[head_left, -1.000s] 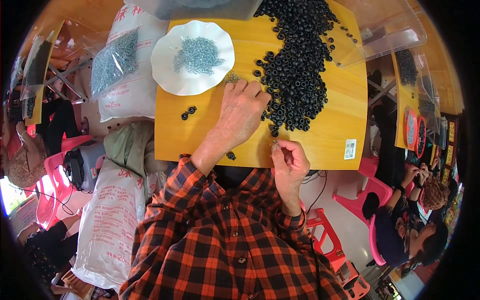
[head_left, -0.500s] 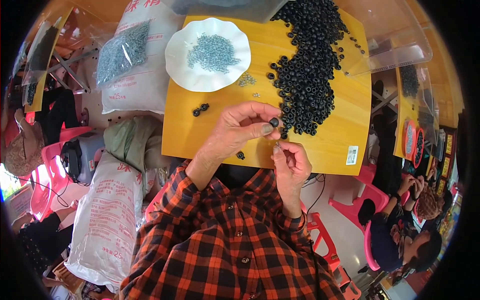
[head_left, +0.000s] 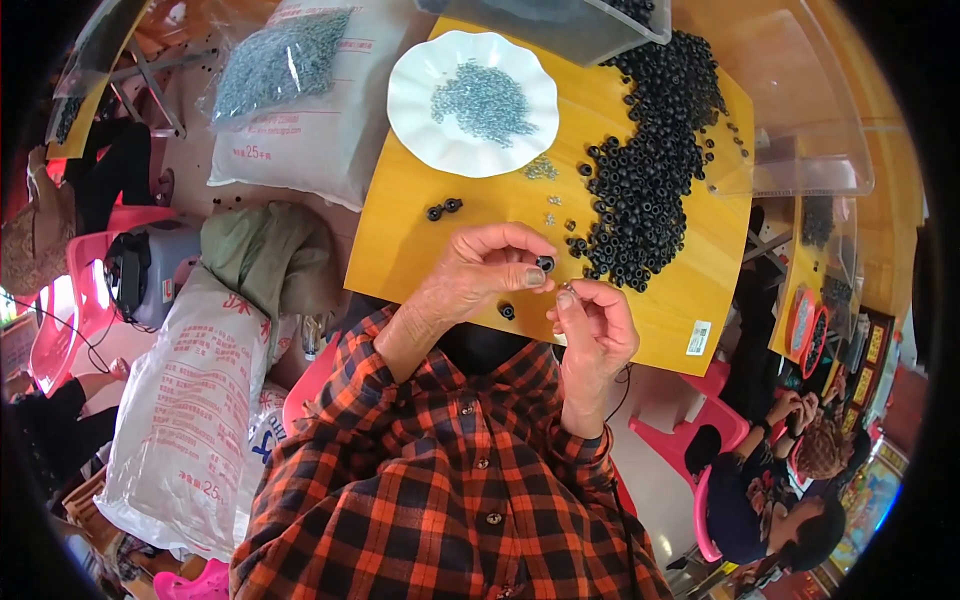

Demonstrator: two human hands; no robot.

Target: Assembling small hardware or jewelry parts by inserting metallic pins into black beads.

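Between the thumb and fingers of my left hand (head_left: pixel 485 268) is a small round black part (head_left: pixel 545 264), its hollow face showing. Close beside it, my right hand (head_left: pixel 596 335) is pinched on a tiny metal piece (head_left: pixel 567 288), mostly covered by the fingertips. Both hands are over the near edge of the yellow table (head_left: pixel 400 235), apart from each other. A joined pair of black parts (head_left: pixel 444 209) lies left of my hands, and another black part (head_left: pixel 507 311) sits below the left one. Small metal pieces (head_left: pixel 541 168) lie loose beyond my hands.
A big heap of black parts (head_left: pixel 640 200) covers the right of the table. The scalloped white plate (head_left: pixel 410 115) holds small silvery pieces. A clear plastic bin (head_left: pixel 540 32) stands at the back. White sacks (head_left: pixel 180 420) are at left; people sit at both sides.
The view has swung, so the table sits turned in it. The black part in my left hand has rotated from its rounded side to its hollow one. Both hands keep their pinch.
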